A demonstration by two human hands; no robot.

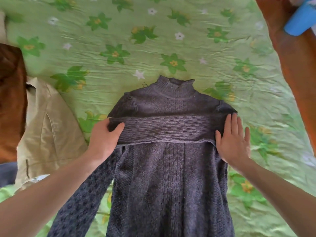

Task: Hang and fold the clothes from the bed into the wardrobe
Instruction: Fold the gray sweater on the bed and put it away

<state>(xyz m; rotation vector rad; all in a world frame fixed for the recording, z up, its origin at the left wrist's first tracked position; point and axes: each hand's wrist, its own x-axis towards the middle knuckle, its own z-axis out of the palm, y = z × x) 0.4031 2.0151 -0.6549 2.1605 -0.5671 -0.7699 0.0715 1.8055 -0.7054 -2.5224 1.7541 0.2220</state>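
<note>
While the left hand (104,137) pinches the sleeve (164,130) folded across the sweater (171,177) on the bed (153,48), the right hand (233,142) presses flat, fingers spread; letting go early could let the knit spring back.

Bright, even daylight fills the view, strongest toward 12 o'clock, where the green bedsheet (171,40) looks washed out. Shadows are soft and faint, with thin ones under the forearms. There is no hard glare. Wide-angle distortion bends the edges at 3 and 9 o'clock. The blue object (301,19) at 1 o'clock is blurred, and detail softens overall.
</note>
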